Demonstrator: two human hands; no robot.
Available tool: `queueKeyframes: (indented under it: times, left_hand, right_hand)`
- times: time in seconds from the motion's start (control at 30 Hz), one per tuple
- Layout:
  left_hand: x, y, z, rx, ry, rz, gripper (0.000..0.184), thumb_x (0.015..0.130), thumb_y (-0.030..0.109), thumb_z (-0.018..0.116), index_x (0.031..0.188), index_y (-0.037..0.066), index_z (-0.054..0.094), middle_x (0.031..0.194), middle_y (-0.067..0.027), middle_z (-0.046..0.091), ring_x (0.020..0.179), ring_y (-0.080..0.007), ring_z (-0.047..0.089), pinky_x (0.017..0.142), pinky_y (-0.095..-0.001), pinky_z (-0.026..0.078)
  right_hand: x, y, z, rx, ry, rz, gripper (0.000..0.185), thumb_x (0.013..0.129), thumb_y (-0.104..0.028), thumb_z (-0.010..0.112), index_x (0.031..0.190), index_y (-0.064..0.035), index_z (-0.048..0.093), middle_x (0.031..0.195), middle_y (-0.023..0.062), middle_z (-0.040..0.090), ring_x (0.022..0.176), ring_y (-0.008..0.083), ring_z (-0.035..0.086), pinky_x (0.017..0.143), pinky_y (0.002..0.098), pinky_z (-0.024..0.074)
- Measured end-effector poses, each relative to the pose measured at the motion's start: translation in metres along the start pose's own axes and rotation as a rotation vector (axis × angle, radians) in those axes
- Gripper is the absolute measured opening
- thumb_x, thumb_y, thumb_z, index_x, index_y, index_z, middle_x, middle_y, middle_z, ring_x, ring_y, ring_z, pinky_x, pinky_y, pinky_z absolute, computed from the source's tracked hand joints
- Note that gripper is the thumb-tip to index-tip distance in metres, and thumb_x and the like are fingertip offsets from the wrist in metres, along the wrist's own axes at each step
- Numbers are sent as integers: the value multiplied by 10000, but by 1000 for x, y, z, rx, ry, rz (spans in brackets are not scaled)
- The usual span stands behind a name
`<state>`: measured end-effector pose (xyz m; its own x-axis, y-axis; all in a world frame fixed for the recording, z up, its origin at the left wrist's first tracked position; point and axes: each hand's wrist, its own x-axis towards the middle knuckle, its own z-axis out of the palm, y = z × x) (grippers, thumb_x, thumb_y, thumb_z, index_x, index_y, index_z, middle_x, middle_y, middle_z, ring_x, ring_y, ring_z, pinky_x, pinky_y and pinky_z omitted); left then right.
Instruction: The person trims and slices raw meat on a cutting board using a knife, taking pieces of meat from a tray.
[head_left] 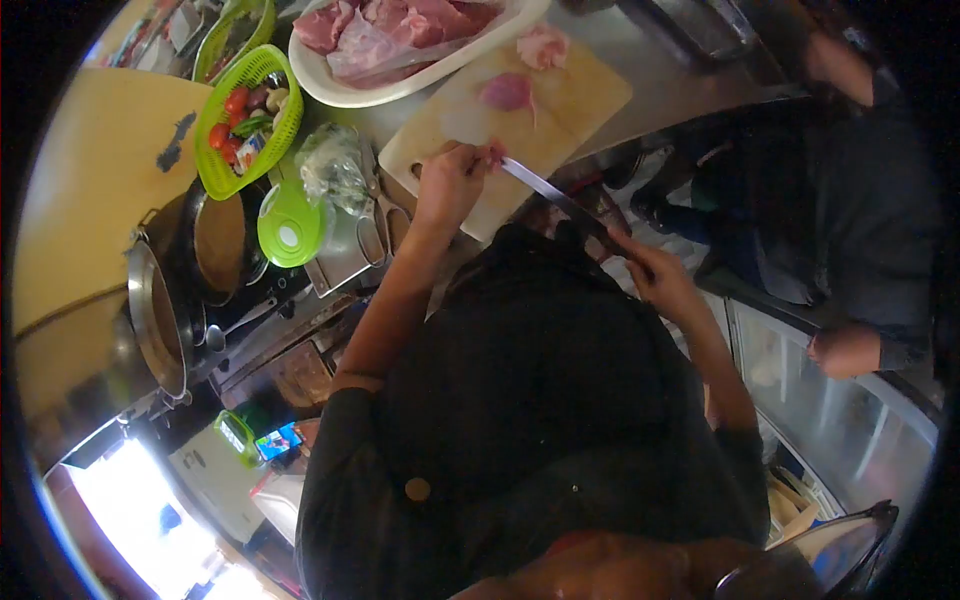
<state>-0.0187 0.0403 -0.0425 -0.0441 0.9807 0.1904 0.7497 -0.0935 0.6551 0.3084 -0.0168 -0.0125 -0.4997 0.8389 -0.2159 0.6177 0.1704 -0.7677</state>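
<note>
My right hand (pixel 660 280) is wrapped round the dark handle of a knife (pixel 545 187), whose blade points up and left over the white cutting board (pixel 590 110). At the blade's tip, my left hand (pixel 453 180) pinches a small pink scrap of meat (pixel 494 155) above the board's near left part. A dark pink piece of meat (pixel 507 92) lies on the board, and a paler piece (pixel 543 47) sits near its far edge. Behind the board stands a white tub (pixel 375 97) with raw meat (pixel 400 35) and clear plastic.
Left of the board are scissors (pixel 381 215), a plastic bag (pixel 332 168), a green lid (pixel 291 224) and a green basket (pixel 217 173) of vegetables. Pans (pixel 157 320) stand further left. Another person in dark clothes (pixel 860 220) is at the right, one hand (pixel 845 350) low.
</note>
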Motion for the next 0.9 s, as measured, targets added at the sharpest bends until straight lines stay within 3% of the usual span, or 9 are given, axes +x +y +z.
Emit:
queueKeyframes:
  times: [0.1, 0.37, 0.5, 0.57, 0.6, 0.73, 0.8, 0.87, 0.9]
  left_hand:
    - [2, -10, 3, -75, -21, -53, 146, 765, 56, 667, 904, 19, 685, 799, -163, 652, 739, -280, 669, 696, -372, 540]
    - [13, 13, 0, 70, -175, -61, 240, 823, 255, 665, 918, 35, 657, 961, -195, 646, 731, -300, 612, 708, -382, 507]
    - [18, 6, 2, 65, -156, -57, 196, 786, 190, 670, 892, 25, 666, 792, -136, 654, 706, -229, 667, 643, -363, 529]
    - [32, 14, -10, -188, -234, -208, 202, 785, 200, 679, 871, 18, 664, 758, -120, 664, 662, -197, 655, 619, -341, 521]
    - [46, 5, -7, -462, -124, -128, 214, 782, 210, 690, 862, 13, 670, 711, -96, 671, 619, -160, 635, 601, -315, 509]
    - [160, 35, -57, -249, 108, 197, 196, 754, 190, 700, 865, 30, 683, 723, -95, 683, 645, -174, 656, 633, -313, 523]
    - [222, 37, -66, -94, 188, 102, 214, 753, 192, 691, 913, 49, 689, 767, -130, 690, 684, -207, 678, 660, -325, 535]
    - [293, 2, -69, 227, 184, 280, 247, 748, 178, 680, 961, 53, 686, 822, -161, 693, 725, -236, 692, 693, -337, 544]
    - [312, -4, -75, 159, -18, 89, 289, 752, 204, 708, 992, 47, 677, 839, -131, 693, 694, -200, 680, 668, -316, 545]
  right_hand:
    - [-17, -5, -28, -76, -25, 5, 491, 858, 11, 572, 1314, -170, 543, 1068, 198, 658, 867, 230, 662, 760, 293, 473]
    - [-24, 15, -21, 70, 97, 117, 477, 867, 2, 570, 1325, -123, 528, 1087, 164, 668, 788, 129, 607, 742, 275, 477]
    - [-18, 10, -15, 114, 139, 47, 478, 881, -35, 574, 1341, -150, 516, 1015, 128, 682, 668, 111, 523, 666, 261, 457]
    - [-14, 2, -23, 182, 81, 184, 502, 880, -82, 582, 1351, -232, 501, 1222, 172, 603, 1057, 241, 629, 859, 329, 481]
    - [-12, 10, -19, 247, 89, 168, 507, 879, -82, 588, 1354, -235, 498, 1217, 173, 607, 1054, 240, 629, 862, 330, 479]
    - [-3, 1, -34, 276, 3, 358, 540, 874, -72, 605, 1373, -233, 476, 1214, 174, 611, 1049, 223, 624, 882, 323, 472]
    - [-4, 11, -36, 375, 17, 309, 562, 869, -63, 609, 1385, -229, 460, 1224, 157, 611, 1051, 207, 619, 889, 317, 468]
    - [-4, 17, -35, 422, 22, 328, 576, 866, -54, 609, 1394, -220, 449, 1241, 142, 604, 1064, 194, 609, 901, 312, 462]
    - [-4, 18, -35, 417, 21, 372, 579, 865, -49, 606, 1396, -212, 445, 1254, 134, 598, 1077, 190, 602, 908, 311, 459]
